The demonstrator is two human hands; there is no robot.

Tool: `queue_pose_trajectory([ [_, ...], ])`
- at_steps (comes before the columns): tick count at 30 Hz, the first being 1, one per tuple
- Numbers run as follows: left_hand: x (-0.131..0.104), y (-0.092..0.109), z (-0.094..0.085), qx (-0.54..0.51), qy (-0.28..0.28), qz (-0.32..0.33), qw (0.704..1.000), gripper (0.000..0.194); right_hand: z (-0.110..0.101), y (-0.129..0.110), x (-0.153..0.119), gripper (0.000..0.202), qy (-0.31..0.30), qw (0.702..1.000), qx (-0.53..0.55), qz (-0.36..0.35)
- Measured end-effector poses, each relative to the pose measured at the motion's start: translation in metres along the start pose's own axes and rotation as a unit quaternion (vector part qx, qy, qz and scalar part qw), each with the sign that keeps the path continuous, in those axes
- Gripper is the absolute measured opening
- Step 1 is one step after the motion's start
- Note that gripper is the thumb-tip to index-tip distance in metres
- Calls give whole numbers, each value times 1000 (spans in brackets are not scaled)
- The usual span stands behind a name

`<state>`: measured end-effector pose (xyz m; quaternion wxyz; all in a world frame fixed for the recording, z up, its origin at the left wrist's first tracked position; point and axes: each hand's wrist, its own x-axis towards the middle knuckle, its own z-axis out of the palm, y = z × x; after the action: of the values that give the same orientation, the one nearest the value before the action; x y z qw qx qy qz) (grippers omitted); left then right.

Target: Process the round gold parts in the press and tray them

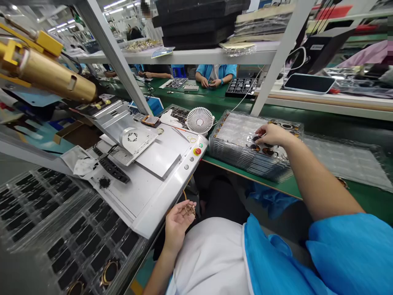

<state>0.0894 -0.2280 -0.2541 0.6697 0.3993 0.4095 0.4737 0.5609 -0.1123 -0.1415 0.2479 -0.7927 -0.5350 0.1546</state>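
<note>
My left hand (179, 223) is near my lap beside the machine's front edge, its fingers curled around a thin gold ring-shaped part (189, 210). My right hand (272, 136) reaches over the top of a stack of clear plastic trays (233, 127). Its thumb and fingers are pinched at a small dark part (256, 139), partly covered by the fingertips. Close by in the same tray lie dark round parts with orange tabs (269, 151). More of them sit along the tray's far right side.
The white machine has a red button (197, 151) and a brass-coloured cylinder (58, 76). A small white fan (200, 121) stands behind it. Trays with black pads (92, 233) lie low at left. A grey shelf post (276, 61) rises beyond the trays. A co-worker's hands (211, 83) are across the bench.
</note>
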Motion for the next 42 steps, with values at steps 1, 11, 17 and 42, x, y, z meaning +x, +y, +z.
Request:
queue_pose_trajectory([
  [1,-1,0,0,-1,-2,-2,1000,48,-1,0,-1,22,0,1000,-1,-7],
  [11,-4,26,21,-88,-131,-77,984,82,97,-109,-121,13,-142,835,258,-464],
  [17,-12,38,13,-73,-113,-69,989,101,149,-143,-152,15,-204,781,365,-464],
  [42,-17,24,-1,-94,-16,-18,995,101,182,-188,-98,27,-205,882,365,-215],
])
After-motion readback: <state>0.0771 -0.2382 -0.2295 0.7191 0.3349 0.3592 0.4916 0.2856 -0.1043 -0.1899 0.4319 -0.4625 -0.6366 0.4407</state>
